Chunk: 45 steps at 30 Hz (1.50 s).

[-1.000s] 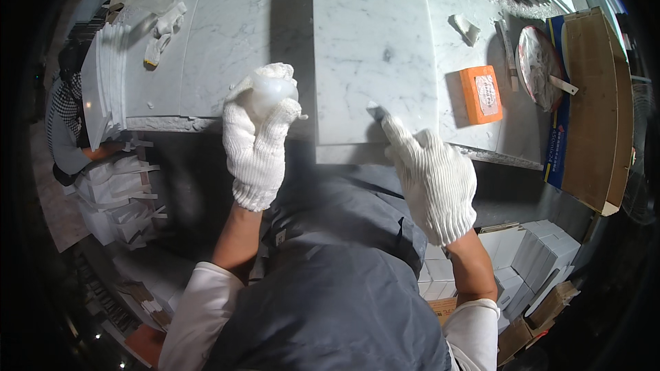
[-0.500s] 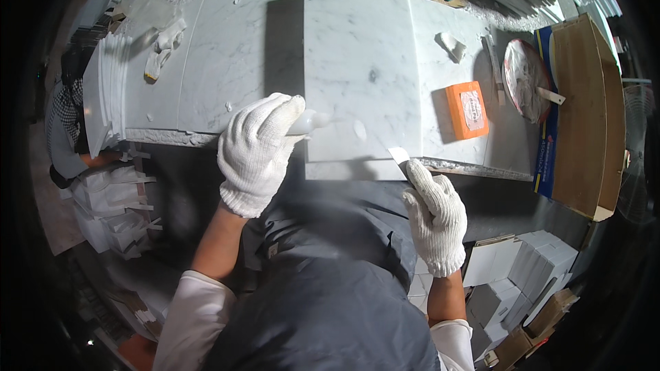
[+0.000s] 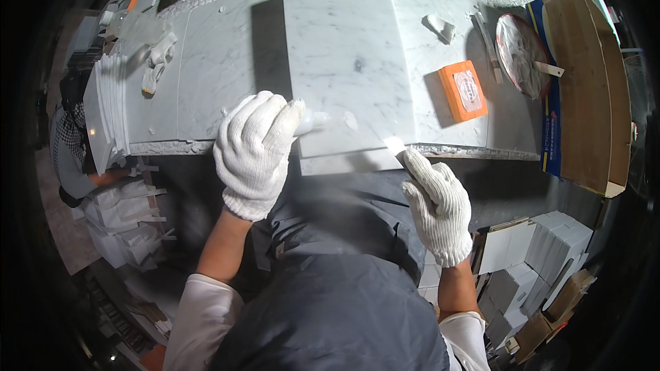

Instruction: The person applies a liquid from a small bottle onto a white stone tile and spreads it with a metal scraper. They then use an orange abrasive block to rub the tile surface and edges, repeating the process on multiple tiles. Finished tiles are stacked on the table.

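In a white knit glove, my left hand [image 3: 254, 151] is closed around a small translucent squeeze bottle [image 3: 313, 121], its tip pointing right over the marble slab [image 3: 347, 41]. Just beyond that tip lies a pale wet-looking blob [image 3: 350, 121] on the slab's veined white surface. My right hand [image 3: 440, 206], gloved alike, grips a putty knife [image 3: 394, 145]. Its flat blade reaches over the slab's near right corner; the handle is mostly hidden by the fingers. The slab lies across the marble-topped bench [image 3: 213, 75], its near end jutting out past the bench edge.
On the right stand an orange box [image 3: 463, 91], a round smeared lid with a scraper [image 3: 519, 55] and an open cardboard carton [image 3: 584, 96]. Crumpled gloves [image 3: 159, 62] lie at left, near upright white slabs [image 3: 110, 110]. Another person [image 3: 72, 137] is at far left; white boxes [image 3: 557, 247] are stacked lower right.
The whole view has shifted slightly, with the bench and slab sitting higher and further left. Both hands keep their grips and stay close to the same places over the slab.
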Available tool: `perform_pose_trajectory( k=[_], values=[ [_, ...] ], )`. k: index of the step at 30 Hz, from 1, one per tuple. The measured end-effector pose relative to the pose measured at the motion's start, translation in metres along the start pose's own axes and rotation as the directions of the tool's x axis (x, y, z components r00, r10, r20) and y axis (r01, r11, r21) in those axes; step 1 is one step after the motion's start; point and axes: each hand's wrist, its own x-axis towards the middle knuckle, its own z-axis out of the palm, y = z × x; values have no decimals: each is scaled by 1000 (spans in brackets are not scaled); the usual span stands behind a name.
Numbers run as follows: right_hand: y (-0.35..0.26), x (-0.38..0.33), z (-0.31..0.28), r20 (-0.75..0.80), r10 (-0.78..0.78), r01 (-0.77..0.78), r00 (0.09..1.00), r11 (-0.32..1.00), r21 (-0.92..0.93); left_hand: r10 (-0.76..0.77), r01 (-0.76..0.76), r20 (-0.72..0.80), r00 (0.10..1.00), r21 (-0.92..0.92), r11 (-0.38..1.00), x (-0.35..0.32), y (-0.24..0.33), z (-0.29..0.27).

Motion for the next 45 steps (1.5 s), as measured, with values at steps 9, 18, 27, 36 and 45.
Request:
perform_pose_trajectory(
  k=[9,18,27,36,45],
  values=[
    [1,-1,1,17,26,-26,1000,999,31,24,-23,-26,999,42,999,-2,3,4],
    [2,-1,3,18,35,-35,999,999,41,23,-21,-26,999,78,997,-1,5,5],
    [2,-3,3,7,25,-25,1000,999,46,40,-39,-14,999,79,996,0,5,5],
    [1,-2,2,7,37,-37,999,998,53,47,-46,-9,999,87,995,1,6,6],
    [1,-2,1,11,40,-40,999,999,36,45,-45,3,999,87,995,0,5,7]
  ],
)
